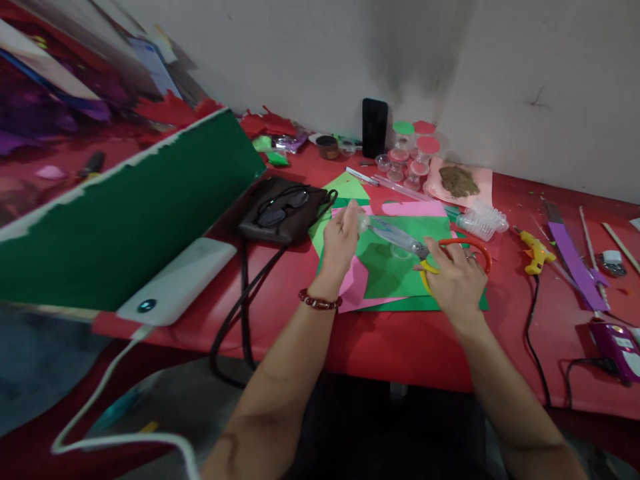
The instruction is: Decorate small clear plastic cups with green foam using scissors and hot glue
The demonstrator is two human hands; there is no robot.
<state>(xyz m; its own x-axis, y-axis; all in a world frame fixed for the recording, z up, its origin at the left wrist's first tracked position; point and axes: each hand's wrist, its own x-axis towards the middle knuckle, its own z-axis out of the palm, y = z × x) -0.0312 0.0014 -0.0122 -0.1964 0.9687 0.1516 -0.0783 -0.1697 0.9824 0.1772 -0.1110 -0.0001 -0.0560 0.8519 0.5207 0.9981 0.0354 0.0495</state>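
Note:
My right hand (455, 277) grips a pair of scissors (400, 235) by its orange and yellow handles, with the blades pointing left. My left hand (343, 237) is closed in a pinch on a small clear plastic piece (365, 223), close to the blade tips; its exact shape is blurred. Below both hands lie stacked sheets of green paper (390, 283) and pink paper (353, 283). A clear round ring (400, 251) rests on the green sheet under the scissors.
Left stand a green board (150, 200), a white power bank (177, 283) and a dark bag (280, 213) with glasses. Behind are a phone (375, 127) and several small lidded cups (420, 153). A yellow glue gun (535, 253) with its cable and purple strips (575, 263) lie right.

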